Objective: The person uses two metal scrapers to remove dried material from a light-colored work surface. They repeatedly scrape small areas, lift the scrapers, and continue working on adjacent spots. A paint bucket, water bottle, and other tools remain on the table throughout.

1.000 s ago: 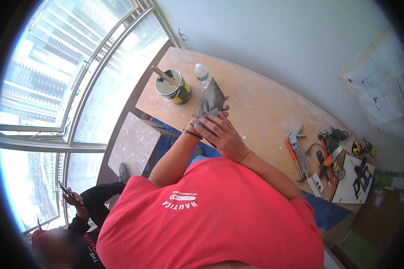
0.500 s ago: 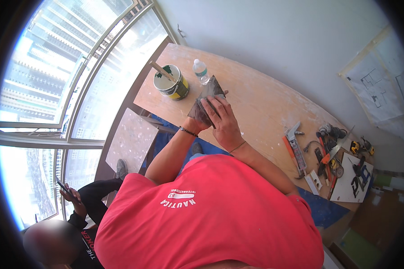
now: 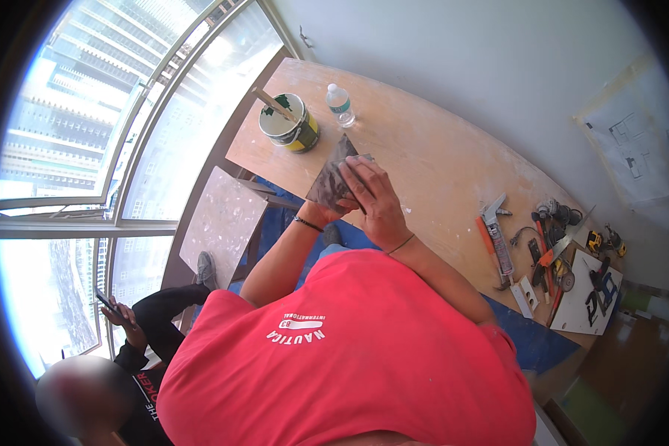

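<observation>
Both my hands hold a dark grey, creased sheet (image 3: 332, 181) above the near edge of the wooden table; it looks like sandpaper. My left hand (image 3: 331, 211) grips its lower part from beneath, its fingers partly hidden by the sheet. Across its right side lie the fingers of my right hand (image 3: 373, 192), pressed close together, the thumb out of sight. Beyond the sheet stands a clear water bottle (image 3: 340, 108) with a white cap. To its left is an open paint can (image 3: 299, 137) with a wooden stick in it.
On the table (image 3: 431, 163) to the right lie a caulking gun (image 3: 498, 241), a saw (image 3: 565, 247), power tools (image 3: 606, 239) and a white board (image 3: 578, 297) with clamps. A low bench (image 3: 223, 204) stands by the windows. A seated person (image 3: 152, 327) holds a phone at lower left.
The sheet has tilted and now shows a broader face, with its upper corner farther left. My right hand has shifted slightly to the right. The whole view has moved a little.
</observation>
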Demonstrator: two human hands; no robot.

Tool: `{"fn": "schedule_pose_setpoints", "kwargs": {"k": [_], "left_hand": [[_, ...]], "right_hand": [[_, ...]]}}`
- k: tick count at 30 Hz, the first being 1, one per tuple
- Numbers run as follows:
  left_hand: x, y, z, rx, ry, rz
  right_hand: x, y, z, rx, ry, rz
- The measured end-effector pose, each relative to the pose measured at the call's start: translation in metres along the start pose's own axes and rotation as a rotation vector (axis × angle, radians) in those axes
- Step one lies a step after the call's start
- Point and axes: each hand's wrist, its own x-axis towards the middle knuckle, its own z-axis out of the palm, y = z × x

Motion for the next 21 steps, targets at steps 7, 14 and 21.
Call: {"fn": "schedule_pose_setpoints", "kwargs": {"k": [7, 14, 21], "left_hand": [[-0.002, 0.008, -0.047, 0.320, -0.251, -0.210], [0.000, 0.033, -0.144, 0.721, 0.442, 0.575], [0.021, 0.048, -0.154, 1.932, 0.931, 0.924]], "right_hand": [[-0.009, 0.090, -0.014, 0.132, 0.187, 0.684], [-0.106, 0.126, -0.036, 0.501, 0.444, 1.207], [-0.163, 0.120, -0.017, 0.500, 0.437, 1.415]]}}
